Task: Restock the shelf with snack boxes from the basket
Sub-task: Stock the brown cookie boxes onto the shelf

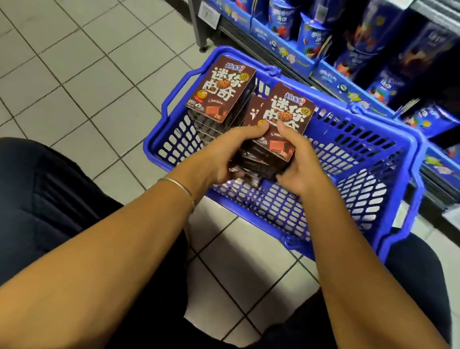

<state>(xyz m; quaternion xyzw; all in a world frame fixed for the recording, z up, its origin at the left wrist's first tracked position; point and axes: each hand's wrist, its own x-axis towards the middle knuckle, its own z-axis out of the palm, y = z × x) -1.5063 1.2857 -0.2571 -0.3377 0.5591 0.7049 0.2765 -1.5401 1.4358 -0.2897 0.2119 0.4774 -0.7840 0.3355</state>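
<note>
A blue plastic basket stands on the tiled floor in front of the shelf. Inside it, at the far left, a stack of brown snack boxes lies piled up. A second stack of the same brown boxes is tilted up in the basket's middle. My left hand grips this stack from the left, thumb on the top box. My right hand grips it from the right side, fingers curled round the edges.
The low shelf at the right holds blue snack cups and boxes in blue display trays. A grey shelf post stands at the top middle. My dark-clothed knees frame the bottom. Grey floor tiles spread to the left.
</note>
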